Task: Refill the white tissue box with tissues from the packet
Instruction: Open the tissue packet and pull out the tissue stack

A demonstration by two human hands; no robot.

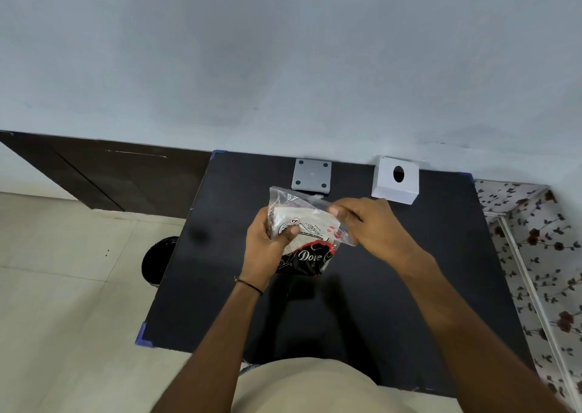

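A clear plastic tissue packet (307,223) with a red and black printed lower half is held above the black table (409,286). My left hand (267,239) grips its left side, thumb pressed on the front. Pinching the packet's upper right plastic edge is my right hand (365,223). White tissues show inside the packet. The white tissue box (396,181), with a round dark hole in its top, stands at the table's far right against the wall, apart from both hands.
A grey square plate (311,178) with four dark dots lies at the table's far edge, just behind the packet. A black bin (157,263) stands on the floor left of the table. A floral-patterned surface (535,255) borders the table's right side.
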